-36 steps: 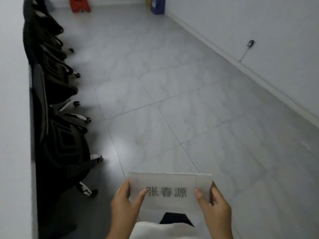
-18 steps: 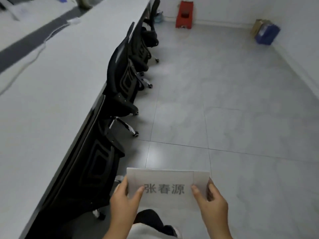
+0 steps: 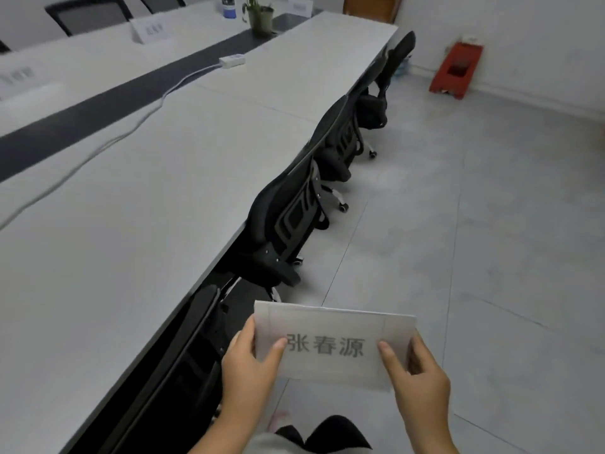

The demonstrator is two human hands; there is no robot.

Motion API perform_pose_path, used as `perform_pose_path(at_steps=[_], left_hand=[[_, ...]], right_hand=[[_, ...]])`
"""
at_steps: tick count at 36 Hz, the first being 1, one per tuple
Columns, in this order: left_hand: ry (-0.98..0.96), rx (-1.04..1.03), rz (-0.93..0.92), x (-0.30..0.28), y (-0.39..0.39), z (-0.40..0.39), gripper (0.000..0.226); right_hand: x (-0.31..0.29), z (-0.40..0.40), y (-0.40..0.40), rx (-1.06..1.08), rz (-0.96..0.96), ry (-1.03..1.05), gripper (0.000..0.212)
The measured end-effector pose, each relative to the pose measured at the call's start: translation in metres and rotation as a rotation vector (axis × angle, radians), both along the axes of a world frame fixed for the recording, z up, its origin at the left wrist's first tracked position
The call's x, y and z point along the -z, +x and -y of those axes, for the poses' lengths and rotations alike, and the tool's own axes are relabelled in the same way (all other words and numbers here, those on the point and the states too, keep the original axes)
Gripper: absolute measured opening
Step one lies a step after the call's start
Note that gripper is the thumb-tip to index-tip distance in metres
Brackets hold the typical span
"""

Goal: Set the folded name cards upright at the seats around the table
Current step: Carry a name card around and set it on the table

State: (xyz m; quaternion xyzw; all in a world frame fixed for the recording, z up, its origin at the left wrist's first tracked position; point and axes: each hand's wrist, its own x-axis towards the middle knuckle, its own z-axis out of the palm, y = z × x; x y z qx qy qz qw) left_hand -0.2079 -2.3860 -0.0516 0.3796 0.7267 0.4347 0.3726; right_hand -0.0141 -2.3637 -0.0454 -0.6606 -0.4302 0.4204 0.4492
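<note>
Both hands grip one folded name card (image 3: 334,345), held in the air over the floor (image 3: 458,257), just right of the tabletop (image 3: 147,208) edge, not on it. Left hand (image 3: 248,365) pinches the card's left end, thumb on the printed face, fingers behind; right hand (image 3: 415,368) pinches the right end the same way. Card face shows three dark printed characters, top edge tilted slightly away.

Long grey tabletop runs off to the upper left w/ a dark strip (image 3: 108,106) down its middle. A white power strip (image 3: 231,60) lies by that strip, its cable (image 3: 98,149) trailing toward the near left. On the far side a name card (image 3: 151,30) already stands upright; another pale card (image 3: 18,77) further left is too blurred to read. A potted plant (image 3: 260,16) and a pen cup (image 3: 228,6) sit at the far end.

Black office chairs (image 3: 288,221) are tucked along the near edge. Red box (image 3: 456,70) on the floor by the wall
</note>
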Motion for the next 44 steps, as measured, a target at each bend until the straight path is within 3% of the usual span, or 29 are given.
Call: perform_pose_path(at_steps=[4, 12, 15, 19, 25, 30, 35, 40, 44], left_hand=[[0.067, -0.074, 0.034, -0.016, -0.007, -0.044, 0.046], [0.155, -0.541, 0.021, -0.053, -0.04, -0.088, 0.055], [0.173, -0.684, -0.04, -0.061, -0.063, -0.085, 0.054], [0.195, -0.792, -0.066, -0.063, -0.101, -0.069, 0.059], [0.167, -0.86, -0.103, -0.057, -0.146, -0.071, 0.051], [0.125, -0.833, -0.127, -0.029, -0.191, -0.095, 0.04], [0.05, -0.822, -0.023, 0.002, -0.221, -0.131, 0.042], [0.004, -0.769, 0.011, 0.023, -0.24, -0.16, 0.041], [-0.028, -0.74, -0.002, 0.027, -0.255, -0.178, 0.043]], right_hand=[[-0.019, -0.063, -0.014, -0.036, -0.034, 0.045, 0.052], [-0.041, -0.172, -0.069, -0.325, -0.104, 0.087, 0.053], [-0.048, -0.191, -0.101, -0.504, -0.128, 0.134, 0.048], [-0.044, -0.196, -0.145, -0.755, -0.152, 0.164, 0.059], [-0.038, -0.21, -0.216, -1.024, -0.173, 0.108, 0.046], [-0.024, -0.232, -0.27, -1.027, -0.092, 0.085, 0.043], [0.003, -0.257, -0.301, -0.922, -0.087, -0.065, 0.044], [0.019, -0.285, -0.319, -0.792, -0.017, -0.133, 0.065], [0.019, -0.312, -0.337, -0.768, -0.005, -0.115, 0.053]])
